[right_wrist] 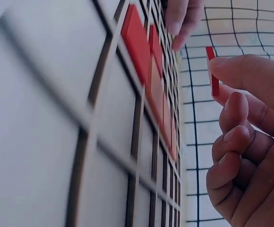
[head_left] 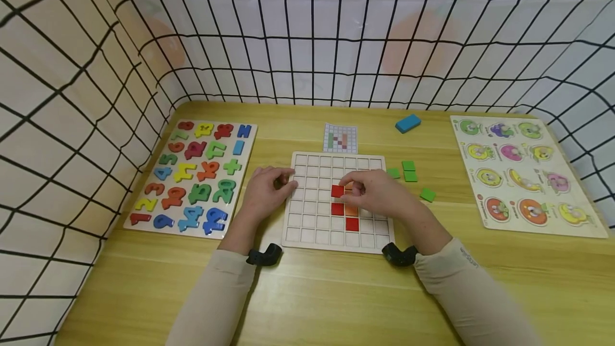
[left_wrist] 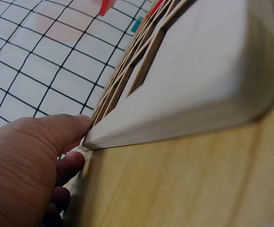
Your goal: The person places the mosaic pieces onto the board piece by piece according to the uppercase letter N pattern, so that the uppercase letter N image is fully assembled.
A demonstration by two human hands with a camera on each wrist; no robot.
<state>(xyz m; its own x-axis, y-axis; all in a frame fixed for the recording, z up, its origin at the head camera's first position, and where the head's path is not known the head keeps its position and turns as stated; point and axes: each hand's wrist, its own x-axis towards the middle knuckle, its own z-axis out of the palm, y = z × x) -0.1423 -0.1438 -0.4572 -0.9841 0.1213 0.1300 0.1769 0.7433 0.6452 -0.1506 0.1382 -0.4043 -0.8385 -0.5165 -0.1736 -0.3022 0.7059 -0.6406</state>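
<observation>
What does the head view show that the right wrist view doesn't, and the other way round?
Only the head view: the number board, the fruit board, the small pattern card, the blue block and four green tiles.

Only the right wrist view: the held red tile seen edge-on, and the palm side of the right grip.

Both: the grid board, red tiles and orange tiles lying in it, the right grip, at least part of the left grip, and black mesh behind.
</observation>
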